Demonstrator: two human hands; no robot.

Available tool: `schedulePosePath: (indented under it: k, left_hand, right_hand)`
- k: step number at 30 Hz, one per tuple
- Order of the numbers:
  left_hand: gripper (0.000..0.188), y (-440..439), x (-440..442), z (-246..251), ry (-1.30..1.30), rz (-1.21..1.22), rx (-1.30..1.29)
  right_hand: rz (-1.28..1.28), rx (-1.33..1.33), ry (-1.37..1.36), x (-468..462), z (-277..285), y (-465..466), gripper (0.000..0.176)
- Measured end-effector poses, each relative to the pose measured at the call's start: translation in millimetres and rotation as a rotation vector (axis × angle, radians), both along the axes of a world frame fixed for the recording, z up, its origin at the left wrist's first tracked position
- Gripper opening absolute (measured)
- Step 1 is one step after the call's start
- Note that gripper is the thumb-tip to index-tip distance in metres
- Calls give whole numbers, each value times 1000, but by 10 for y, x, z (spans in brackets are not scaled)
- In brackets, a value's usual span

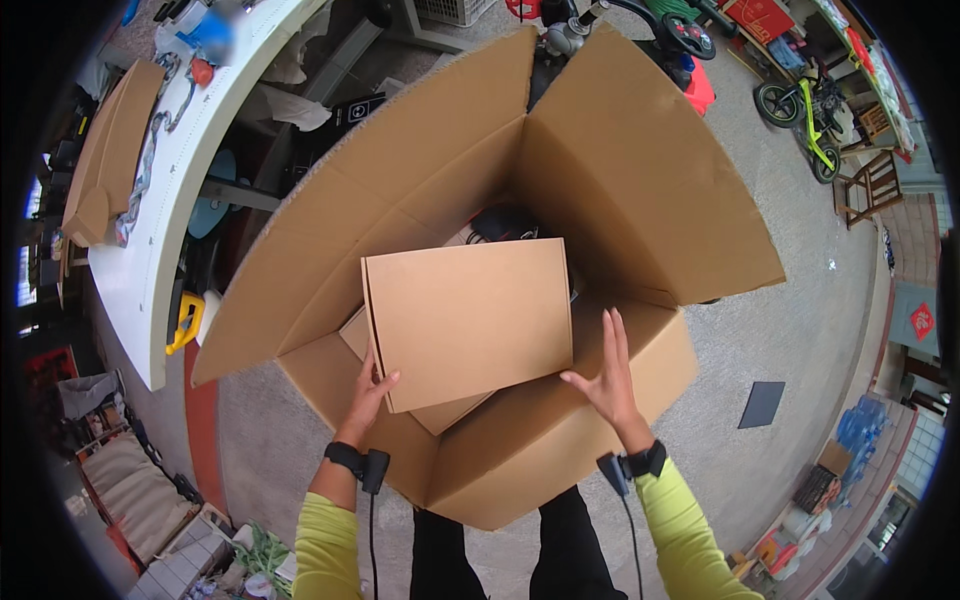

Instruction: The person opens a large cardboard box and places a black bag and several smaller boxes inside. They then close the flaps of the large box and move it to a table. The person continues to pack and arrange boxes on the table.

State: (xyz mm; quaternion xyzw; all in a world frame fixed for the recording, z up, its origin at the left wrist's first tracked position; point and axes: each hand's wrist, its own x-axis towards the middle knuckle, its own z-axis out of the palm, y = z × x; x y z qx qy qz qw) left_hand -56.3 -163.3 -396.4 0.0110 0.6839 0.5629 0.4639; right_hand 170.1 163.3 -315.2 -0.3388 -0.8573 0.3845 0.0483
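A flat brown cardboard box (pixel 472 322) is tilted over the mouth of a large open carton (pixel 600 157). My left hand (pixel 366 390) grips its left edge, thumb on top. Beside its lower right corner, my right hand (pixel 611 382) is spread, fingers pointing away from me; the thumb is close to the corner, and I cannot tell if it touches. Beneath lies another brown cardboard box (pixel 450 416), mostly covered. Deeper in the carton a dark item (pixel 504 223) shows partly. The carton's flaps stand outward.
A white-topped table (pixel 187 127) is close at the left, with a folded cardboard piece (pixel 116 150) on it. A yellow handle (pixel 187 322) hangs by its end. Behind the carton is a ride-on vehicle with a steering wheel (pixel 686 36). A dark flat panel (pixel 762 405) lies on the floor at right.
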Motion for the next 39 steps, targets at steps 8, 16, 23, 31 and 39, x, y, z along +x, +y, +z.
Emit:
schedulePosePath:
  k: [8,16,23,31,39]
  left_hand:
    - [82,-142,-42,-148,51,-52,58]
    - [88,-76,35,-543,25,-30,96]
    - [105,243,-76,-737,566,-321,-355]
    - [131,270,181,-1516,455,-609,-1045]
    - [136,307,227,-1596,439,-553,-1100]
  right_hand:
    - [610,213,-207,-1305,-584,523,119]
    - [971,-243,-451,-2194,-1312,783,113]
    - [876,-475,-433,-2089,-1167,1235,96]
    - [761,-505,-419,-2003,-975,1232,95]
    - [177,-917,-302,-1205,-844,1143,89]
